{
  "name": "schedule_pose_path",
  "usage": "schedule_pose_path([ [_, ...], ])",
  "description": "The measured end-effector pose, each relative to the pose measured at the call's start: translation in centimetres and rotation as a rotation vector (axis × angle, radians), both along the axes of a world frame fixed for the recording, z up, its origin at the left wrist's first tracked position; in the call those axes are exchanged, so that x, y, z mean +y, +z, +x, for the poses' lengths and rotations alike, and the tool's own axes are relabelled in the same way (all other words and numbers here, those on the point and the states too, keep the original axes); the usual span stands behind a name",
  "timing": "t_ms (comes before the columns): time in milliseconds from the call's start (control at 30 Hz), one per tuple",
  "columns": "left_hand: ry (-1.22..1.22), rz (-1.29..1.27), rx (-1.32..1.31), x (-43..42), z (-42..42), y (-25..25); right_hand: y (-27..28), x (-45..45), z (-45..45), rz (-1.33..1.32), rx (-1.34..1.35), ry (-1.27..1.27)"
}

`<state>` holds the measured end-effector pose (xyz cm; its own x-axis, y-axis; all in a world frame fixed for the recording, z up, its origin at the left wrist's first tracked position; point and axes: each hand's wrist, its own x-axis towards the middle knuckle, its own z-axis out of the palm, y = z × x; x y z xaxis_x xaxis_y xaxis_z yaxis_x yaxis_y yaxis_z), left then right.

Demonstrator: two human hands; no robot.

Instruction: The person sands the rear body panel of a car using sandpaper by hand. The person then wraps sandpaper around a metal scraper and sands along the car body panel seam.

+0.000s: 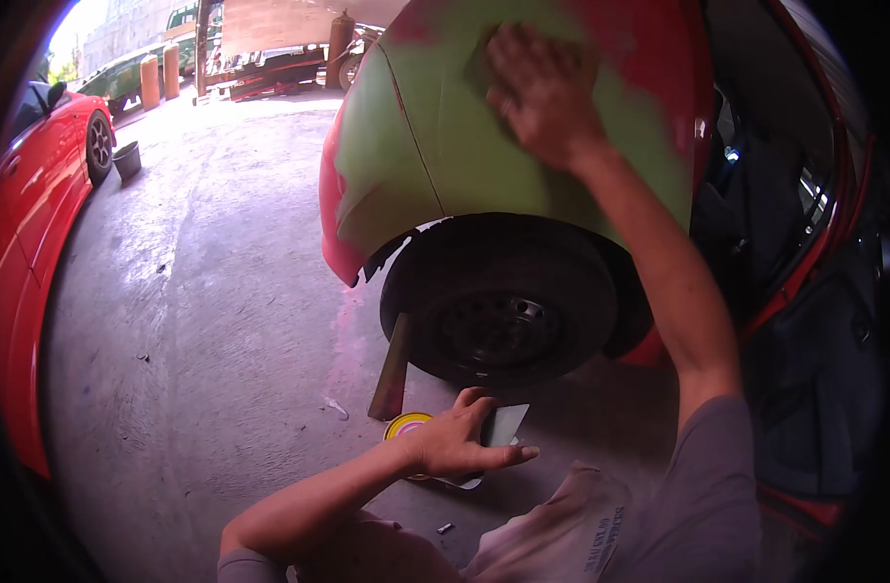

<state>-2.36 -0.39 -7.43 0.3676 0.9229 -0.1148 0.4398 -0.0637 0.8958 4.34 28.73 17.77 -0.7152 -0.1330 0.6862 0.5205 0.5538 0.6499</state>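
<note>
My right hand (pixel 544 95) lies flat, fingers stretched out, on the upper part of a car fender (pixel 445 146) coated in dull green over red. Dark patches border the hand; whether anything is under the palm is hidden. Low in the middle, my left hand (pixel 460 439) has its thumb and fingers around a thin, flat grey-green piece (pixel 506 425), partly covered by the hand. A round yellow-rimmed can lid (pixel 406 424) shows just behind my left wrist. Below the fender, a long narrow board (pixel 393 369) leans against the black tyre (pixel 416 311).
A red car (pixel 27 214) stands at the left, with a dark bucket (pixel 126 161) by its wheel. Gas cylinders (pixel 151 82) stand at the back. At the right, the worked-on car's door (pixel 814 389) hangs open. Grey concrete floor (pixel 212 291) lies between the cars.
</note>
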Motion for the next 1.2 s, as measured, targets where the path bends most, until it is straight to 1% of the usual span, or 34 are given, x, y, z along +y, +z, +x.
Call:
schedule_pose_path([
  [67,-0.003,0.007,-0.002,-0.2,0.0,0.1,-6.4,-2.8,1.5,-0.178,-0.214,0.054],
  [100,-0.001,0.018,-0.008,-0.3,-0.1,0.0,-8.9,-4.7,3.1,-0.327,-0.349,0.099],
  [133,0.004,0.033,-0.013,-0.2,-0.2,0.0,-10.2,-5.6,4.3,-0.471,-0.484,0.146],
  [233,0.012,0.038,-0.001,0.2,-0.5,-1.0,-5.4,-8.9,7.0,-0.295,-0.240,0.262],
  [300,0.026,0.034,-0.044,0.3,-0.3,-0.6,-0.2,-8.2,7.8,-0.190,0.210,0.287],
  [333,0.029,0.036,-0.059,0.3,-0.2,-0.4,3.5,-7.6,8.2,-0.257,0.199,0.141],
  [400,-0.006,0.004,0.013,0.7,-0.1,-0.5,7.6,-4.6,8.0,-0.175,0.199,-0.105],
  [467,-0.021,-0.035,0.068,0.9,-0.1,-0.4,7.8,-1.9,7.1,0.125,0.207,-0.308],
  [533,-0.027,-0.087,0.103,0.7,0.1,-0.1,3.8,0.7,7.2,0.134,0.182,-0.125],
  [567,-0.019,-0.074,0.067,0.8,0.0,-0.2,1.4,1.5,7.4,0.137,0.169,-0.037],
  [633,0.006,-0.038,-0.012,0.8,0.1,-0.5,-5.1,-1.8,8.9,-0.149,0.012,-0.003],
  [667,0.006,-0.034,-0.018,0.7,0.1,-0.4,-7.8,-3.3,10.1,-0.236,-0.128,0.023],
  [700,0.008,-0.029,-0.022,0.5,0.1,-0.1,-9.5,-4.5,11.2,-0.322,-0.266,0.051],
  [767,0.013,-0.039,-0.008,0.6,0.0,0.1,-9.8,-6.4,12.3,-0.292,-0.291,0.138],
  [800,0.013,-0.058,0.005,0.6,0.1,-0.1,-9.3,-7.3,12.7,-0.281,-0.304,0.180],
  [833,0.013,-0.080,0.014,0.6,0.2,-0.3,-7.2,-7.7,12.7,-0.357,-0.093,0.325],
  [900,0.019,-0.071,-0.001,0.6,0.5,-0.3,-1.1,-7.7,12.3,-0.442,0.209,0.356],
  [967,0.020,-0.063,0.002,0.7,0.7,-0.2,4.8,-5.3,11.9,-0.227,0.222,0.083],
  [1000,0.021,-0.063,0.008,0.7,0.9,-0.2,6.5,-3.9,11.8,-0.006,0.144,-0.079],
  [1033,0.022,-0.061,0.014,0.8,0.9,-0.2,6.2,-3.3,12.0,0.061,0.137,-0.131],
  [1100,0.014,-0.073,0.030,0.9,0.9,-0.5,3.6,-0.8,12.1,0.189,0.116,-0.236],
  [1167,0.011,-0.078,0.033,1.1,0.7,-0.6,-3.2,0.2,12.4,0.052,0.191,0.038],
  [1200,0.019,-0.075,0.025,1.2,0.7,-0.6,-6.2,-1.2,13.3,-0.058,0.070,-0.015],
])
